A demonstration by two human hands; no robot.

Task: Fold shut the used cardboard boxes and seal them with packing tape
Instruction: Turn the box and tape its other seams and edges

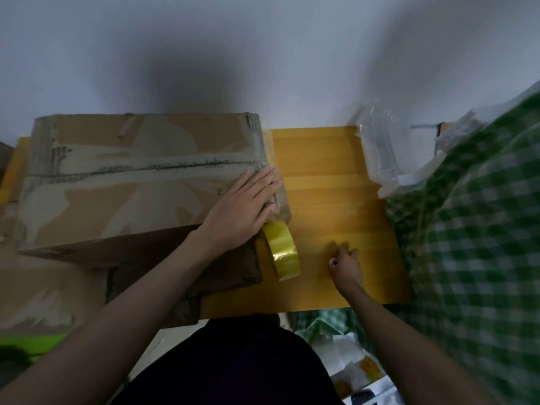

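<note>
A worn cardboard box (131, 176) with its top flaps folded shut stands on the left of the wooden table (330, 182). Clear tape runs along its centre seam. My left hand (242, 206) lies flat with straight fingers on the box's right end, pressing the tape at the edge. A yellow roll of packing tape (283, 249) hangs off that right end, just below my left hand. My right hand (344, 264) hovers low over the bare table to the right of the roll, fingers loosely curled and blurred, holding nothing.
Flattened cardboard (181, 276) lies under and in front of the box. Clear plastic packaging (380, 150) sits at the table's back right. A green checked cloth (473, 229) covers the right side. White bags (344, 358) lie below the table edge. A white wall stands behind.
</note>
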